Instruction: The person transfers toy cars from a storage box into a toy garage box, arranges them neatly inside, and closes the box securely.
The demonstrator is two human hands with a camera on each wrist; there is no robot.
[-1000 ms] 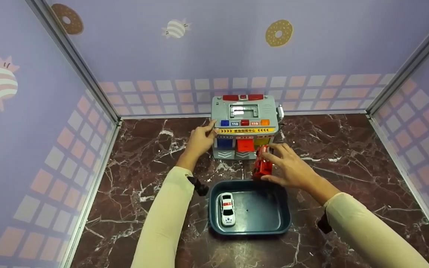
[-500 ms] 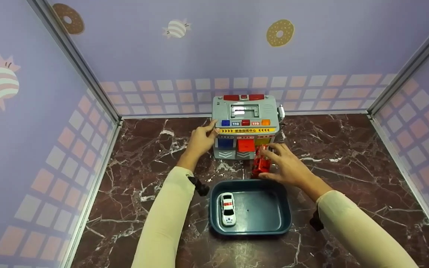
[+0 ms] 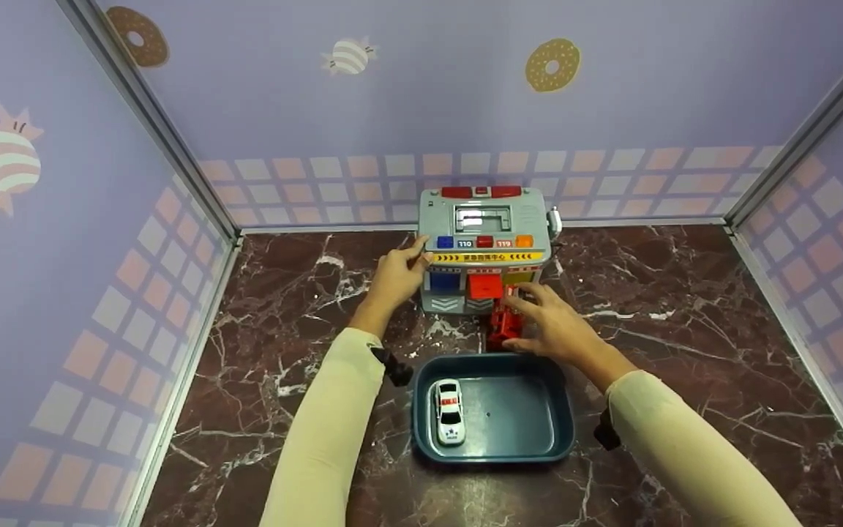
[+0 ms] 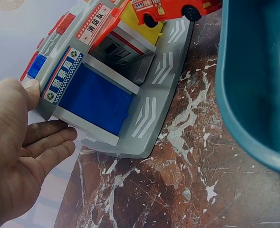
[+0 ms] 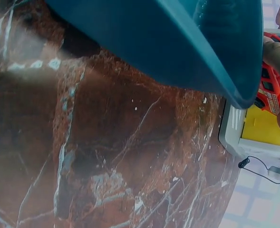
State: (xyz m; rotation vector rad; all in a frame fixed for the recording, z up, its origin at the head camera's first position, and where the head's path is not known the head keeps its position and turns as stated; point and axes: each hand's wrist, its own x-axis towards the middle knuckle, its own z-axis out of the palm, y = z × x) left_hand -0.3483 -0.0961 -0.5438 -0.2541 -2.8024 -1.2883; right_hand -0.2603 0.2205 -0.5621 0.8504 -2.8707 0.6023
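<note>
Candy-print panels and metal posts around a marbled surface suggest a small booth.

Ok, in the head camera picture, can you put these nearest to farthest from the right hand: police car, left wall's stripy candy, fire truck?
From the right hand:
1. Red toy fire truck, held in that hand.
2. White toy police car, left in the tray.
3. Striped candy print, on the left wall.

110, 119 and 警察局 on toy station
</note>
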